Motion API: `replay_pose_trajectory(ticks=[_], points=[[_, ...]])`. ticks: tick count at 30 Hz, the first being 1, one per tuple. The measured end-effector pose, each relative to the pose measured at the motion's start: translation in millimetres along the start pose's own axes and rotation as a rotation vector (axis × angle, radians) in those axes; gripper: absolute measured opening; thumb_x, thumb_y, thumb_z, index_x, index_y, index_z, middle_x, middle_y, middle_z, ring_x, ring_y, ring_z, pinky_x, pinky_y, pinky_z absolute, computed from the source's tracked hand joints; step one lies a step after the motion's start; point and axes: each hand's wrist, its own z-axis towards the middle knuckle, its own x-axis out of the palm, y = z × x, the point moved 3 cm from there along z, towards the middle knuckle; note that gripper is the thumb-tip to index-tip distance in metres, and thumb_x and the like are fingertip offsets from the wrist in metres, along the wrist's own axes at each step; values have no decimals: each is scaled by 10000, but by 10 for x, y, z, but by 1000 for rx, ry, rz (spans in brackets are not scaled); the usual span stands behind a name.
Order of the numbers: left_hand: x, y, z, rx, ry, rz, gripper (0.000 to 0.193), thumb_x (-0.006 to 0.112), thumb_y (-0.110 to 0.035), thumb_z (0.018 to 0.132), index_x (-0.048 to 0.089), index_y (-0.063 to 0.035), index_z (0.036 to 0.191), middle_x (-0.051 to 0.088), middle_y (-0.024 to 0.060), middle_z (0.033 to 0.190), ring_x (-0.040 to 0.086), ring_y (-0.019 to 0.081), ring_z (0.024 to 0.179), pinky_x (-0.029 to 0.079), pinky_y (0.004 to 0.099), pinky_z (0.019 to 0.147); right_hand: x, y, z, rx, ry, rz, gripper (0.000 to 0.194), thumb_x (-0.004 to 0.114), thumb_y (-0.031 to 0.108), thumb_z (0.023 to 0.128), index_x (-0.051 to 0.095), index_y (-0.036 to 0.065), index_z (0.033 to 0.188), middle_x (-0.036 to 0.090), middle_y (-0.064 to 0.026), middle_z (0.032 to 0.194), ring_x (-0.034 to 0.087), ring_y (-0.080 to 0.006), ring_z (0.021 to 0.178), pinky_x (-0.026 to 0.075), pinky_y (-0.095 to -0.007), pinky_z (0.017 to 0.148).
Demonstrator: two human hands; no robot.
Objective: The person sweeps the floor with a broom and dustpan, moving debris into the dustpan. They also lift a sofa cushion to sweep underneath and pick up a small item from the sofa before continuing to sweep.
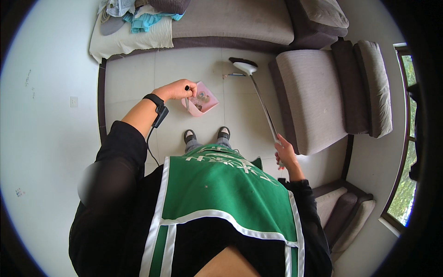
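Note:
My left hand (176, 90) grips the upright handle of a pink dustpan (211, 104) in front of my feet. Several bits of litter lie inside the pan. In my right hand (286, 154) is the metal handle of a broom (263, 101), which slants away from me. Its white head (245, 66) with dark bristles is beyond the pan and to the right, near the sofa. Just below that head, a thin blue-and-white stick-like object (237, 74) lies on the tiles beside small brownish crumbs (224, 76).
A long grey-brown sofa (235, 20) runs along the far side, with clothes (142, 21) heaped at its left end. Another sofa section (311, 97) borders the tiled floor (135, 83) on the right. The white wall (52, 131) rises at left.

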Motion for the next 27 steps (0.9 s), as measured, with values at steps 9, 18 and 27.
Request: replay_pose_trajectory(ticks=[9,18,27], points=[[74,55,-6,56,37,59,119,422,-34,693,539,-33,716,536,23,660,515,111,633,417,263,614,768,-116,219,100,110,50,511,471,84,804,332,86,1296,432,-44,496,424,-150,361,371,-319,330],[37,189,-107,65,55,43,128,419,-36,697,544,-37,727,542,23,652,505,111,638,414,260,616,112,385,-973,303,326,-26,480,517,201,825,381,191,1285,461,-20,550,408,-89,404,374,-246,374],[124,441,-380,86,-17,-13,164,436,-52,692,587,-53,758,592,52,709,545,147,664,430,279,614,574,345,-489,108,152,-92,484,491,163,825,369,219,1290,442,-24,522,421,-108,397,388,-286,356]])
